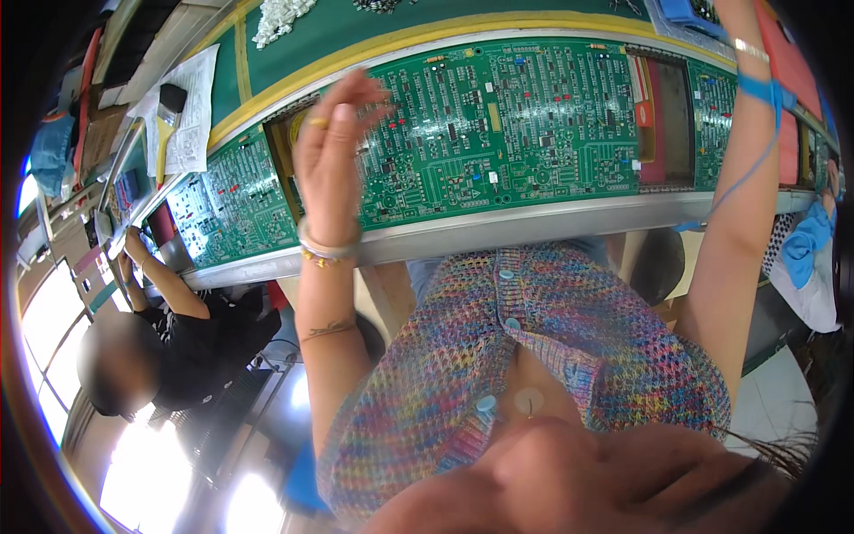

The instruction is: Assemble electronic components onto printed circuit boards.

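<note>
My left hand (334, 147) is raised over the left part of a long green circuit board (525, 125), next to a gap between boards. Its fingers point away from me, slightly apart and somewhat blurred, with nothing visible in them. My right arm stretches far forward over the right side of the rail, wearing a blue wrist strap (761, 92) with a cord hanging down. Only the base of my right hand (735, 16) shows at the top edge, close to a blue bin (689, 13); its fingers are out of the picture.
A metal rail (534, 216) runs along the near edge. Another green board (236, 200) lies left and one (713, 116) right. White small parts (283, 20) are heaped on the green mat. A yellow-handled brush (166, 125) rests on paper. A person in black (209, 334) works at left.
</note>
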{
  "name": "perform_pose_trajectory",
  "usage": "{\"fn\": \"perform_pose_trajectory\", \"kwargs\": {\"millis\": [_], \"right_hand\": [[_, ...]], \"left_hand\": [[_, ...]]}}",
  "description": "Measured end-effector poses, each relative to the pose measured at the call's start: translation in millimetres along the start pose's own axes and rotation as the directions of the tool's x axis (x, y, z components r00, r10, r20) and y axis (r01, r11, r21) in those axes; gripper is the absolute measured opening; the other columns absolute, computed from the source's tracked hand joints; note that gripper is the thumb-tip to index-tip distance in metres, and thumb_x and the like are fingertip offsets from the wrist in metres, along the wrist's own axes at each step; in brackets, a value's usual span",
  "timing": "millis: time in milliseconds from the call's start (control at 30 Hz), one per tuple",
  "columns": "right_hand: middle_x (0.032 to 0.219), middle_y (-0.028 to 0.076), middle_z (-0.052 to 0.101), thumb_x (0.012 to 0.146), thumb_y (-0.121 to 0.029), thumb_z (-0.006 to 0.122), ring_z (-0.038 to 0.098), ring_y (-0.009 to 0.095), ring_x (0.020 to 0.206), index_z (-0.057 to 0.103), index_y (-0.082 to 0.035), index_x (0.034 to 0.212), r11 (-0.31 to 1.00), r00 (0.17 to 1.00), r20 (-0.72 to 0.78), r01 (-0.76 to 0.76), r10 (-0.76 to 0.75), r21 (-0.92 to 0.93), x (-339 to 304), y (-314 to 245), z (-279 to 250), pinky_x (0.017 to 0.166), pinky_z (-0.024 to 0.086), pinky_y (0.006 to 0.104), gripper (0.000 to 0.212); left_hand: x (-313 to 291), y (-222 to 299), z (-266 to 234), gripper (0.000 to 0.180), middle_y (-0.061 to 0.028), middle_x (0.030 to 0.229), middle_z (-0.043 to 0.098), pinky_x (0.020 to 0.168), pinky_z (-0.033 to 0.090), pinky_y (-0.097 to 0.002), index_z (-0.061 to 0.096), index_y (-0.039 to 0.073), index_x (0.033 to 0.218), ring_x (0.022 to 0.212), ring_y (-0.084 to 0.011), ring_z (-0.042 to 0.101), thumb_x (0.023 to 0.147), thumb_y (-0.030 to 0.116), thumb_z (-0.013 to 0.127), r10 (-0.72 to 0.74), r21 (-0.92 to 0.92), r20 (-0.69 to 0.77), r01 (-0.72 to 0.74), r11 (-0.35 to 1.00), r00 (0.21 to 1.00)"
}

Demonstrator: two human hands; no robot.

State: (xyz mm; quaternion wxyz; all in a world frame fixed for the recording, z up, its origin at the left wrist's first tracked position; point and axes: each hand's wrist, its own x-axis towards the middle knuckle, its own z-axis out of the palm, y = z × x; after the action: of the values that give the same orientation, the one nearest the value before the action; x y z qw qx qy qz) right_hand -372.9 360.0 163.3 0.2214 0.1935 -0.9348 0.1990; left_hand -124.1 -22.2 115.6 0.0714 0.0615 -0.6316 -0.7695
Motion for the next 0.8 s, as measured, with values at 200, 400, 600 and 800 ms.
{"fn": "perform_pose_trajectory", "kwargs": {"millis": [200, 400, 600, 800], "right_hand": [[0.086, 0.009, 0.062, 0.089, -0.021, 0.057, 0.06, 0.029, 0.076, 0.06, -0.006, 0.095, 0.855, 0.866, 0.46, -0.075, -0.199, 0.513, -100, -194, 2, 0.071, 0.049, 0.0317, 0.016], [0.089, 0.006, 0.061, 0.077, -0.015, 0.061, 0.059, 0.025, 0.08, 0.06, -0.009, 0.091, 0.848, 0.896, 0.22, 0.252, -0.387, 0.466, -158, -209, 26, 0.067, 0.05, 0.0345, 0.015], [0.09, 0.007, 0.059, 0.076, -0.011, 0.062, 0.057, 0.026, 0.08, 0.063, -0.009, 0.1, 0.78, 0.96, 0.057, 0.188, -0.275, 0.597, -177, -208, 20, 0.07, 0.049, 0.0346, 0.024], [0.083, 0.006, 0.068, 0.083, -0.002, 0.062, 0.064, 0.012, 0.073, 0.06, -0.006, 0.11, 0.489, 0.85, 0.511, -0.502, 0.126, 0.714, -185, -159, -17, 0.064, 0.05, 0.0254, 0.027]], "left_hand": [[-22, -43, 80, 0.038, -0.0124, 0.124, 0.055, 0.102, 0.038, -0.0425, 0.051, 0.002, 0.124, 0.115, -0.0248, 0.052, 0.098, 0.027, 0.041, -0.297, -0.754, 0.557, 0.622, 0.212, 0.776], [-29, -58, 94, 0.03, -0.0081, 0.117, 0.058, 0.1, 0.041, -0.0402, 0.053, 0.004, 0.115, 0.111, -0.0203, 0.054, 0.096, 0.024, 0.042, -0.521, -0.763, 0.564, 0.646, -0.033, 0.64], [-41, -61, 104, 0.027, -0.0085, 0.112, 0.058, 0.09, 0.048, -0.033, 0.053, 0.002, 0.115, 0.103, -0.0182, 0.057, 0.097, 0.02, 0.042, -0.437, -0.784, 0.51, 0.609, 0.118, 0.741], [-39, -69, 97, 0.026, -0.0028, 0.094, 0.055, 0.061, 0.04, -0.0222, 0.053, 0.001, 0.115, 0.072, -0.0098, 0.049, 0.098, 0.019, 0.047, -0.614, -0.678, 0.459, 0.7, 0.224, 0.642]]}}
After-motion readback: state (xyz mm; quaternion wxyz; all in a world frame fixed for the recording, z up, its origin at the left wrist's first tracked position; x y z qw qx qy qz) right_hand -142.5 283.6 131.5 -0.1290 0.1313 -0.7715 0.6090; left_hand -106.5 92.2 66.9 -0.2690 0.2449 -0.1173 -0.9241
